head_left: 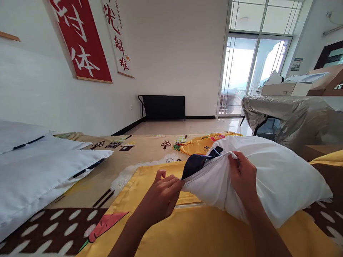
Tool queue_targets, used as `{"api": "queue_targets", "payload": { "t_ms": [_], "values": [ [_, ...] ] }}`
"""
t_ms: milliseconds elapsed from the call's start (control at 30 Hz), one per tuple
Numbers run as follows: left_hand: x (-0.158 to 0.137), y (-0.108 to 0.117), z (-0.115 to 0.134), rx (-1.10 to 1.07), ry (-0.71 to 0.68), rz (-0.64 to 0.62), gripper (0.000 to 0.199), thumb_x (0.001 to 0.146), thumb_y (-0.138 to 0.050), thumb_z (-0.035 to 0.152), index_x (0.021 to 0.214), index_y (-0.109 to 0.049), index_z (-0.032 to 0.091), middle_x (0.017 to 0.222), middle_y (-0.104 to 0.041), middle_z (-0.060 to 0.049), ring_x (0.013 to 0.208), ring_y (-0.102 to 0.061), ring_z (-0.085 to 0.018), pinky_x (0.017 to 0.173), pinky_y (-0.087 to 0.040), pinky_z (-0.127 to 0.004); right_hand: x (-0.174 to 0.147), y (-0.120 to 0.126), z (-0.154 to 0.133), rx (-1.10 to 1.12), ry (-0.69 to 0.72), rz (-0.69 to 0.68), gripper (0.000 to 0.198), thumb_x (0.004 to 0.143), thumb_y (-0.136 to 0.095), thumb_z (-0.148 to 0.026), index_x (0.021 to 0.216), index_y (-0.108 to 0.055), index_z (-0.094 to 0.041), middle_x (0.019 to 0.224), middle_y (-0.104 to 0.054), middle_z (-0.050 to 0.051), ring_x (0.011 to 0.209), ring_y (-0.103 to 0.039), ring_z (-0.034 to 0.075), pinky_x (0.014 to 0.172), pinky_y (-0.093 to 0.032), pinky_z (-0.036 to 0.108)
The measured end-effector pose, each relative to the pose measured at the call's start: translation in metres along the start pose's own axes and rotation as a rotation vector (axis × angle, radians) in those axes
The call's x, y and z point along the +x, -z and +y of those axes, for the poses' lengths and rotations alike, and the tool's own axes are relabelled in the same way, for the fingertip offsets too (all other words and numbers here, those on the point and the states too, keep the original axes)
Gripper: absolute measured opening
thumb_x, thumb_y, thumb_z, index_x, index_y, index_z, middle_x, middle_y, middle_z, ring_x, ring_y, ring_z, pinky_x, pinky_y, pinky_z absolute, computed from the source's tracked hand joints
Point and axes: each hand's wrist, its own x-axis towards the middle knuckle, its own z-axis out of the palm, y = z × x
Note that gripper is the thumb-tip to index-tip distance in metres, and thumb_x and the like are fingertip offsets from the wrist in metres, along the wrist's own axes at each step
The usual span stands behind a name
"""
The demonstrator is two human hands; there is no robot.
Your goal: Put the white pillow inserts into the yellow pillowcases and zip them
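Note:
A plump white pillow (284, 171) lies before me, its near-left end gathered between my two hands. My left hand (164, 194) pinches the left corner of its white fabric, beside a dark navy strip (195, 165) that stands up along the edge. Farther right, my right hand (242, 175) grips the upper edge of the same end with thumb and fingers. Under the pillow is a yellow cloth (158, 228) with a printed carrot (105, 226), spread over the patterned bed cover (144, 142).
White pillows (53, 164) with dark edging are stacked at the left. Behind the bed, a black folded panel (164, 107) leans against the wall. A plastic-covered table (284, 107) with open boxes (281, 87) stands at the right, near glass doors (238, 67).

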Motion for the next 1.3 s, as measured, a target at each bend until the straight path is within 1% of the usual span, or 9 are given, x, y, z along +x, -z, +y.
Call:
{"api": "queue_targets", "payload": {
  "t_ms": [200,367,467,533,667,933,1067,1167,1300],
  "values": [
    [-0.001,-0.028,-0.017,0.003,0.103,-0.077,0.020,0.091,-0.037,0.015,0.105,-0.052,0.019,0.079,-0.065,-0.001,0.078,-0.061,-0.016,0.080,-0.027,-0.037,-0.007,-0.005,-0.014,0.060,0.276,-0.028,0.018,0.089,-0.040,-0.016,0.084,-0.057,-0.020,0.071,-0.063,0.003,0.065,-0.054,0.017,0.064,-0.040,0.029],
    [-0.005,-0.035,-0.027,0.020,0.201,-0.085,0.019,0.092,-0.038,0.019,0.090,-0.056,0.018,0.071,-0.064,0.000,0.066,-0.060,-0.015,0.082,-0.029,-0.042,-0.016,-0.015,-0.019,0.081,0.363,-0.125,0.020,0.089,-0.038,-0.012,0.089,-0.057,-0.019,0.072,-0.060,0.004,0.067,-0.052,0.017,0.066,-0.039,0.029],
    [-0.004,-0.022,-0.015,0.045,0.156,0.018,0.016,0.088,-0.042,0.018,0.083,-0.057,0.017,0.063,-0.061,0.000,0.058,-0.056,-0.015,0.080,-0.035,-0.042,-0.019,-0.019,-0.020,0.099,0.382,-0.190,0.021,0.089,-0.038,-0.012,0.087,-0.057,-0.019,0.070,-0.058,0.003,0.065,-0.050,0.017,0.064,-0.037,0.029],
    [-0.002,-0.010,-0.001,-0.027,0.153,0.152,0.016,0.086,-0.047,0.020,0.099,-0.056,0.017,0.080,-0.067,-0.005,0.074,-0.060,-0.019,0.080,-0.040,-0.039,-0.021,-0.021,-0.022,0.117,0.420,-0.244,0.021,0.089,-0.038,-0.012,0.086,-0.057,-0.019,0.069,-0.057,0.003,0.065,-0.049,0.017,0.063,-0.036,0.029],
    [0.003,-0.001,0.023,-0.234,0.241,0.238,0.058,0.081,-0.063,0.036,0.131,-0.039,0.020,0.125,-0.057,-0.012,0.114,-0.053,-0.024,0.090,-0.045,-0.037,-0.027,-0.022,-0.033,0.125,0.539,-0.338,0.022,0.089,-0.036,-0.012,0.084,-0.056,-0.019,0.067,-0.054,0.003,0.063,-0.046,0.016,0.060,-0.034,0.029],
    [0.010,-0.047,0.029,-0.550,0.308,0.198,0.020,0.078,-0.065,0.028,0.098,-0.066,0.022,0.108,-0.068,-0.007,0.099,-0.062,-0.023,0.087,-0.048,-0.039,-0.037,-0.021,-0.046,0.057,0.701,-0.523,0.022,0.087,-0.037,-0.006,0.080,-0.054,-0.018,0.072,-0.058,0.002,0.067,-0.047,0.015,0.066,-0.033,0.030],
    [0.009,-0.049,0.027,-0.685,0.362,0.228,0.014,0.082,-0.058,0.028,0.084,-0.072,0.024,0.101,-0.070,-0.006,0.097,-0.061,-0.022,0.087,-0.047,-0.037,-0.039,-0.018,-0.053,0.043,0.649,-0.558,0.021,0.086,-0.040,-0.006,0.085,-0.056,-0.019,0.079,-0.062,0.003,0.073,-0.052,0.016,0.069,-0.038,0.031],
    [0.009,-0.054,0.021,-0.846,0.529,0.259,0.022,0.080,-0.056,0.033,0.070,-0.070,0.019,0.080,-0.069,-0.005,0.081,-0.061,-0.021,0.076,-0.048,-0.035,-0.046,-0.008,-0.059,-0.012,0.547,-0.618,0.034,0.081,-0.042,-0.004,0.108,-0.056,-0.018,0.107,-0.064,0.008,0.097,-0.056,0.020,0.082,-0.043,0.033],
    [0.009,-0.067,0.006,-1.093,1.043,0.336,0.043,0.068,-0.065,0.054,0.054,-0.058,0.014,0.051,-0.053,0.000,0.051,-0.046,-0.013,0.050,-0.038,-0.025,-0.061,0.011,-0.057,-0.199,0.566,-0.673,0.072,0.068,-0.043,-0.004,0.140,-0.033,-0.005,0.137,-0.046,0.021,0.127,-0.042,0.031,0.095,-0.043,0.043]
  ]
}}
